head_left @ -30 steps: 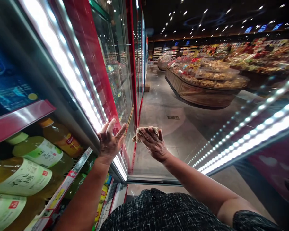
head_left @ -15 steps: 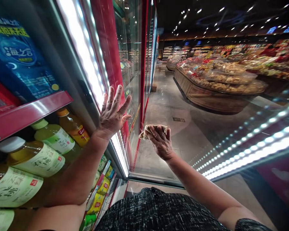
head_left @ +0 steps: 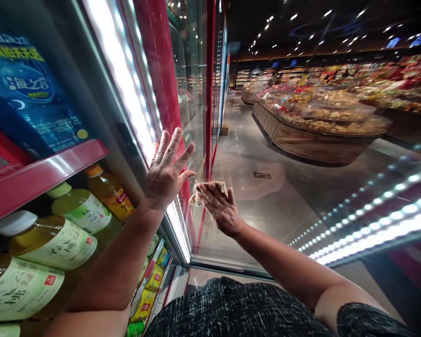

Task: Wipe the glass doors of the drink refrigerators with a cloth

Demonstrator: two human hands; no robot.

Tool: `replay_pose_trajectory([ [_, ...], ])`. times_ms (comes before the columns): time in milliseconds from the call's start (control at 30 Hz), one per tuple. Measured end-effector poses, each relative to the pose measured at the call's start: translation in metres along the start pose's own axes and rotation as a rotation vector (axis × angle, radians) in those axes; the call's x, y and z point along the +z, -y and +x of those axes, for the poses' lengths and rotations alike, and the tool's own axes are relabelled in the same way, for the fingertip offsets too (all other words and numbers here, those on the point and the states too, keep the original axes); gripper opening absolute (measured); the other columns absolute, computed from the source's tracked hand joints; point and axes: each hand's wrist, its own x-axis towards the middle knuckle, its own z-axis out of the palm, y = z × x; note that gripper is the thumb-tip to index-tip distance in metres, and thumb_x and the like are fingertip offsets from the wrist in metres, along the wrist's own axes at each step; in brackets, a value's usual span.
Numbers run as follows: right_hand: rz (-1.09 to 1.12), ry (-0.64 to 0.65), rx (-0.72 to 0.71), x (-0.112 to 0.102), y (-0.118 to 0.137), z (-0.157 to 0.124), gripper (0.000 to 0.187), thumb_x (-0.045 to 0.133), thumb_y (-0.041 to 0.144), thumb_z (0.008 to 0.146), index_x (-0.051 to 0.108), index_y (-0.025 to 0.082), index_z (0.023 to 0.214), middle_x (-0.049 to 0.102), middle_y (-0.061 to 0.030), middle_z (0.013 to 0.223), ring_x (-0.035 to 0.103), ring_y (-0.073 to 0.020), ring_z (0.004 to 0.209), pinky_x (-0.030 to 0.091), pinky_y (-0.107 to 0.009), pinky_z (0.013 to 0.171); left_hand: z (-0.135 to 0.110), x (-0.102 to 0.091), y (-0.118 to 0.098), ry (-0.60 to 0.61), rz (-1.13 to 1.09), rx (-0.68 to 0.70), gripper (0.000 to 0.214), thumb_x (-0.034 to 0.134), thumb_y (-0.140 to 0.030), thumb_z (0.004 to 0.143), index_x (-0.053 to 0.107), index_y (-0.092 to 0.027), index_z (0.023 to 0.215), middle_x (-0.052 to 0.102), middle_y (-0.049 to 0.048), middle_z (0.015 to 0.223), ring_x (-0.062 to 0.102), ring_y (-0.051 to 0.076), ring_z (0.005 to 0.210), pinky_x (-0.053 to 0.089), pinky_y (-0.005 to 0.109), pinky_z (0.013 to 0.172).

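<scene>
My left hand (head_left: 170, 171) lies with its fingers spread against the inner side of the glass door, by the lit strip (head_left: 135, 98) and the red edge band (head_left: 161, 61). Under my right hand (head_left: 219, 208) is a folded beige cloth (head_left: 212, 186), pressed flat to the glass door (head_left: 256, 224). The fingers stretch over the cloth, and part of it sticks out past them on the left. The two hands are a short way apart, the right one lower.
At left, shelves hold bottled drinks (head_left: 52, 241) and a blue pack (head_left: 35, 89) above a pink shelf edge (head_left: 52, 173). Small yellow packs (head_left: 145, 299) stand lower down. Beyond the glass is a wooden display stand (head_left: 312, 135) heaped with goods. Another light strip (head_left: 379, 238) runs along the right.
My right hand has slid left across the glass with the cloth, closer to my left hand. The left hand stays spread in about the same place. The view has shifted slightly.
</scene>
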Motion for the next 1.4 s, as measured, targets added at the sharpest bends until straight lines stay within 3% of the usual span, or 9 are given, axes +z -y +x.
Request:
replay_pose_trajectory([
  [100, 0.039, -0.002, -0.015, 0.016, 0.009, 0.007, 0.051, 0.048, 0.017, 0.103, 0.047, 0.022, 0.154, 0.046, -0.0034, 0.159, 0.022, -0.0180, 0.158, -0.010, -0.044, 0.132, 0.001, -0.001, -0.001, -0.013, -0.006, -0.006, 0.095, 0.085, -0.023, 0.076, 0.037, -0.040, 0.157, 0.032, 0.0047, 0.168, 0.024, 0.030, 0.157, 0.030, 0.050, 0.127],
  [267, 0.150, 0.208, -0.238, 0.051, 0.035, -0.010, 0.046, 0.053, 0.024, 0.103, 0.054, 0.024, 0.149, 0.050, -0.0022, 0.157, 0.044, -0.0152, 0.148, 0.020, -0.037, 0.132, 0.002, -0.003, -0.003, -0.054, -0.019, -0.002, 0.099, 0.087, -0.014, 0.071, 0.042, -0.041, 0.154, 0.035, 0.0024, 0.167, 0.026, 0.029, 0.156, 0.030, 0.048, 0.128],
  [467, 0.016, 0.052, -0.009, 0.013, 0.014, 0.008, 0.050, 0.049, 0.018, 0.103, 0.050, 0.027, 0.152, 0.039, 0.0004, 0.163, 0.020, -0.0169, 0.159, -0.015, -0.044, 0.130, 0.002, -0.002, -0.005, -0.050, -0.011, -0.017, 0.098, 0.086, -0.021, 0.073, 0.039, -0.043, 0.156, 0.033, 0.0021, 0.168, 0.025, 0.030, 0.156, 0.029, 0.050, 0.128],
  [567, 0.010, 0.001, -0.045, 0.007, 0.011, 0.023, 0.046, 0.051, 0.022, 0.103, 0.054, 0.024, 0.149, 0.041, -0.0014, 0.162, 0.022, -0.0179, 0.158, -0.009, -0.042, 0.132, 0.002, -0.003, -0.006, -0.012, 0.003, -0.046, 0.100, 0.086, -0.024, 0.074, 0.035, -0.044, 0.157, 0.028, 0.0022, 0.169, 0.021, 0.032, 0.157, 0.026, 0.054, 0.128],
  [700, 0.018, 0.067, -0.113, 0.006, 0.006, 0.013, 0.043, 0.051, 0.026, 0.105, 0.055, 0.032, 0.148, 0.048, 0.0025, 0.158, 0.032, -0.0134, 0.154, -0.009, -0.043, 0.132, 0.002, -0.003, -0.006, 0.019, -0.002, -0.056, 0.107, 0.089, -0.027, 0.069, 0.032, -0.045, 0.158, 0.021, 0.0029, 0.171, 0.017, 0.036, 0.157, 0.022, 0.058, 0.129],
  [833, -0.043, 0.025, 0.008, -0.012, -0.011, 0.006, 0.048, 0.045, 0.021, 0.106, 0.047, 0.033, 0.153, 0.045, 0.0065, 0.159, 0.015, -0.0133, 0.159, -0.017, -0.049, 0.129, 0.001, -0.003, -0.006, 0.037, 0.007, -0.042, 0.106, 0.089, -0.028, 0.070, 0.033, -0.045, 0.158, 0.019, 0.0037, 0.171, 0.013, 0.036, 0.158, 0.019, 0.059, 0.129],
  [1000, -0.096, -0.064, 0.030, -0.017, -0.013, 0.012, 0.048, 0.045, 0.019, 0.105, 0.050, 0.027, 0.152, 0.040, 0.0069, 0.161, 0.002, -0.0141, 0.160, -0.012, -0.047, 0.131, 0.000, -0.002, -0.004, 0.034, 0.004, -0.021, 0.098, 0.084, -0.026, 0.077, 0.032, -0.044, 0.158, 0.014, 0.0030, 0.173, 0.004, 0.034, 0.159, 0.025, 0.058, 0.128],
  [1200, -0.111, -0.025, 0.066, -0.036, -0.038, -0.003, 0.053, 0.046, 0.015, 0.103, 0.046, 0.033, 0.153, 0.049, 0.0038, 0.157, 0.022, -0.0146, 0.158, -0.020, -0.050, 0.127, -0.001, 0.002, -0.005, -0.012, 0.008, 0.008, 0.080, 0.070, -0.034, 0.092, 0.029, -0.041, 0.160, 0.013, 0.0028, 0.173, 0.002, 0.032, 0.159, 0.024, 0.058, 0.128],
  [1400, -0.155, -0.102, 0.162, -0.043, -0.054, -0.017, 0.056, 0.051, 0.018, 0.102, 0.044, 0.031, 0.155, 0.053, -0.0015, 0.154, 0.028, -0.0179, 0.156, -0.012, -0.049, 0.130, -0.004, 0.010, -0.021, 0.009, 0.033, -0.050, 0.103, 0.076, -0.053, 0.082, 0.018, -0.032, 0.165, 0.005, 0.0108, 0.173, -0.006, 0.037, 0.158, 0.021, 0.063, 0.126],
])
